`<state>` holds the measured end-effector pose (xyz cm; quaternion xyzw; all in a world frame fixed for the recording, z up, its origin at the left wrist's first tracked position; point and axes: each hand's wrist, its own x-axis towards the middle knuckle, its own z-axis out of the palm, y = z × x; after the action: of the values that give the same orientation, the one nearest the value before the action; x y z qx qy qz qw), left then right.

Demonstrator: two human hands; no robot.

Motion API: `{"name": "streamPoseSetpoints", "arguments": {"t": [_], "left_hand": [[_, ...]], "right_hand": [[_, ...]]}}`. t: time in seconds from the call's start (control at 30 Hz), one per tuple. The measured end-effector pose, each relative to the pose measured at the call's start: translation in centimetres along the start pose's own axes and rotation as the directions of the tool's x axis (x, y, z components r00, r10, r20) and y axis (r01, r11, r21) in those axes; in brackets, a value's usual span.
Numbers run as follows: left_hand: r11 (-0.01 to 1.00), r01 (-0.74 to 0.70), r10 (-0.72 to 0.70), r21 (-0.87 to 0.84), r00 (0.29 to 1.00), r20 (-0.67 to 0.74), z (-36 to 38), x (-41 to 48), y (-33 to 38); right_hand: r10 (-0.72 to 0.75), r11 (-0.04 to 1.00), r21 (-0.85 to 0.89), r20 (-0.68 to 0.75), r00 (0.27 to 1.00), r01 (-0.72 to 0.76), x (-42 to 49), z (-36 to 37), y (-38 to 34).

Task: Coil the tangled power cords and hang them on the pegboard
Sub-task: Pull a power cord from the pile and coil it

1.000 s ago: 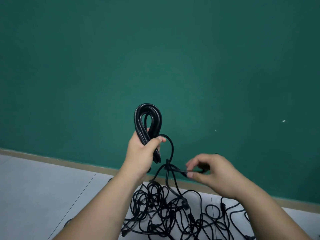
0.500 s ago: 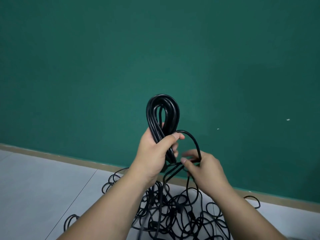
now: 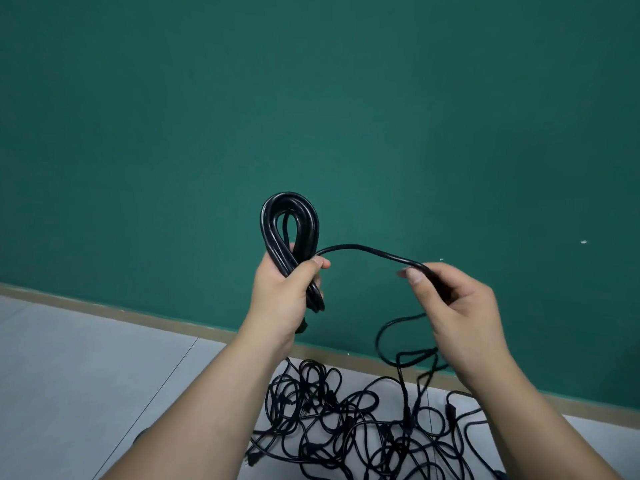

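My left hand (image 3: 284, 293) grips a coil of black power cord (image 3: 290, 223), whose loops stand up above my fist. From the coil a loose stretch of the same cord (image 3: 367, 251) arches to the right into my right hand (image 3: 457, 306), which pinches it between thumb and fingers. Below my right hand the cord drops down into a tangled heap of black cords (image 3: 349, 420) on the floor between my forearms. No pegboard is in view.
A dark green wall (image 3: 311, 98) fills the upper view, with a tan skirting strip (image 3: 138, 315) along its foot. Grey floor tiles (image 3: 86, 368) spread to the left of the heap.
My right hand has moved away to the right, drawing out a length of cord from the coil. My left hand with the coil has shifted slightly left.
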<state>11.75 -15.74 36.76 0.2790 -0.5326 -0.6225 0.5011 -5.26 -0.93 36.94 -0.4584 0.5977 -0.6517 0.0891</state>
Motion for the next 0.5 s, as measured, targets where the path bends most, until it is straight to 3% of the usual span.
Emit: {"name": "streamPoseSetpoints", "arguments": {"t": [0.27,0.5], "left_hand": [[0.982,0.132,-0.155,0.137,0.971,0.179,0.6,-0.5,-1.2],[0.954,0.092,-0.157,0.285,0.964,0.214,2.6,-2.0,-2.0]], "right_hand": [[-0.029,1.0,0.006,-0.099,0.995,0.029,-0.4,-0.6,-0.2],[0.021,0.999,0.047,0.015,1.0,-0.022,-1.2,0.9,-0.9]]}}
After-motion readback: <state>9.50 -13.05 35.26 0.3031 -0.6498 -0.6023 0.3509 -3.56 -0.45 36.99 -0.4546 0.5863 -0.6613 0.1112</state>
